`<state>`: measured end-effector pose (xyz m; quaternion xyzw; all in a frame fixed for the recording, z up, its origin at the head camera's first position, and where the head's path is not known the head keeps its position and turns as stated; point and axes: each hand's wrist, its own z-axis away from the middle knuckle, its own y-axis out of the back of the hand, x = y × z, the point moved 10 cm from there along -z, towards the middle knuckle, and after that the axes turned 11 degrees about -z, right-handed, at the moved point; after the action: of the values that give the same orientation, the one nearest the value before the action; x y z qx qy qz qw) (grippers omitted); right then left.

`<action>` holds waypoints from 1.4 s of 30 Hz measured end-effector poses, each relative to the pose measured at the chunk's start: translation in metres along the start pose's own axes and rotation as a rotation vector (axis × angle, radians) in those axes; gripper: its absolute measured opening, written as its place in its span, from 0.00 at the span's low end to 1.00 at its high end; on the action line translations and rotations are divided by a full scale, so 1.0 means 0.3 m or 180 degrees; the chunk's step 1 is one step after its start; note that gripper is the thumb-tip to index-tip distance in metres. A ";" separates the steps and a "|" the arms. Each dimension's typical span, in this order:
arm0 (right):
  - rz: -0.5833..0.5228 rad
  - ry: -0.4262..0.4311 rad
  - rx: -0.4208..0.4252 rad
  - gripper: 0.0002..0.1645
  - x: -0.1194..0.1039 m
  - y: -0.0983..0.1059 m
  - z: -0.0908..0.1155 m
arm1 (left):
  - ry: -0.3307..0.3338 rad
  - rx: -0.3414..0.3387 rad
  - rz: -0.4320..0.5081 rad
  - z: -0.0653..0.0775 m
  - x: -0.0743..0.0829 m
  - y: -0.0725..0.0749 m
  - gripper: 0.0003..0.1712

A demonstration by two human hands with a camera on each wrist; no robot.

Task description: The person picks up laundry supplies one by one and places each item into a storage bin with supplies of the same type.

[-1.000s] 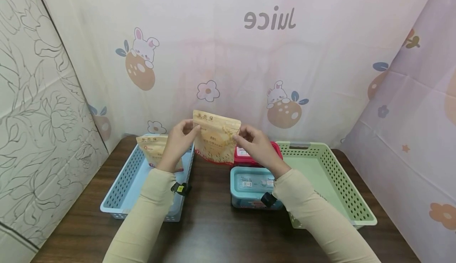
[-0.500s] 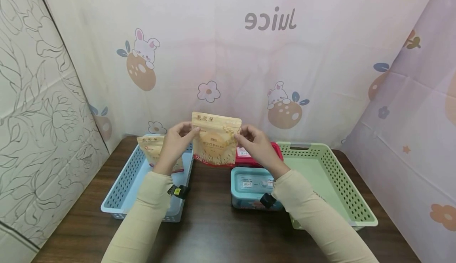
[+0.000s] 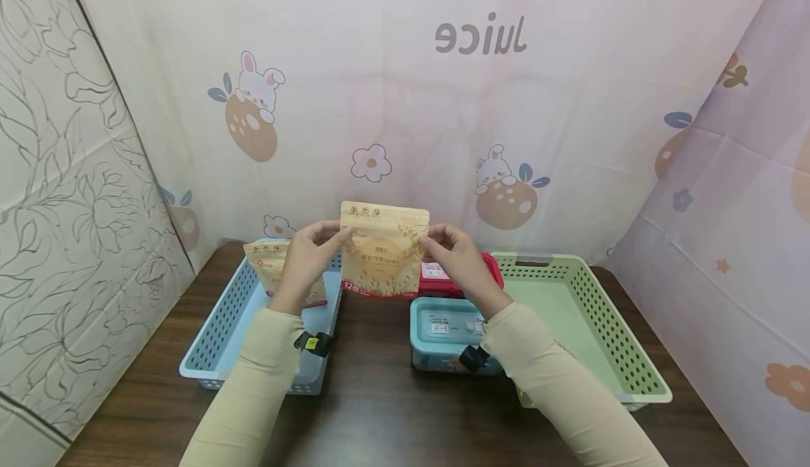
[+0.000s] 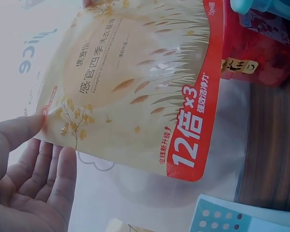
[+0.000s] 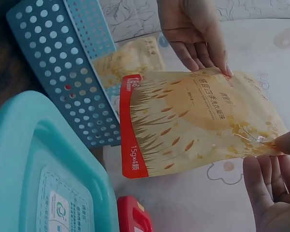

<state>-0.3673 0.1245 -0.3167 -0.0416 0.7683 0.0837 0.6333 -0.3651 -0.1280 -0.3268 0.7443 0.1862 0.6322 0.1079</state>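
A cream laundry pod pouch (image 3: 382,259) with a red bottom band is held up in the air, its printed front toward the head camera. My left hand (image 3: 308,256) pinches its left edge between thumb and fingers. On the opposite edge, my right hand (image 3: 457,254) pinches it the same way; in the right wrist view both hands grip the pouch (image 5: 198,118). A second, similar pouch (image 3: 268,264) leans inside the blue basket (image 3: 211,330), partly hidden behind my left wrist. Below my right hand sits a teal lidded box (image 3: 436,333).
Behind the teal box lies a red container (image 3: 439,285), partly covered by my right hand. A green basket (image 3: 550,305) stands at the right of the dark wooden table (image 3: 373,411). A printed curtain (image 3: 405,115) hangs close behind.
The pouch has come down slightly and turned to face the head camera more squarely. My left hand has shifted a little down and left; both hands keep their grip.
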 end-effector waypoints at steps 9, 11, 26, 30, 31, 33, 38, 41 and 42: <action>-0.0190 -0.0055 -0.0011 0.15 0.009 -0.014 0.002 | 0.0086 -0.0041 0.0153 0.003 -0.022 0.015 0.30; -0.0191 -0.0062 0.0014 0.15 0.011 -0.017 0.001 | 0.0112 -0.0044 0.0153 0.003 -0.030 0.019 0.31; -0.0165 -0.0085 0.0058 0.17 0.030 -0.066 -0.006 | 0.0181 -0.0005 0.0029 0.016 -0.057 0.068 0.32; -0.0241 -0.0064 0.0007 0.14 0.031 -0.095 -0.006 | 0.0229 0.0013 -0.0062 0.024 -0.071 0.090 0.34; -0.0263 -0.0061 -0.0006 0.13 0.031 -0.102 -0.006 | 0.0233 0.0015 -0.0070 0.026 -0.076 0.095 0.34; -0.0292 -0.0055 -0.0031 0.13 0.033 -0.116 -0.005 | 0.0250 0.0011 -0.0048 0.030 -0.084 0.103 0.34; -0.0344 -0.0034 -0.0059 0.13 0.033 -0.149 -0.005 | 0.0277 0.0044 -0.0030 0.040 -0.103 0.127 0.36; -0.0394 -0.0006 -0.0077 0.12 0.030 -0.172 -0.008 | 0.0281 0.0107 -0.0049 0.049 -0.107 0.150 0.37; -0.0405 -0.0004 -0.0085 0.12 0.030 -0.181 -0.009 | 0.0289 0.0125 -0.0070 0.053 -0.108 0.159 0.37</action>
<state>-0.3624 0.0712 -0.3293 -0.0988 0.7625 0.0535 0.6371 -0.3471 -0.1835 -0.3400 0.7148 0.2114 0.6603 0.0916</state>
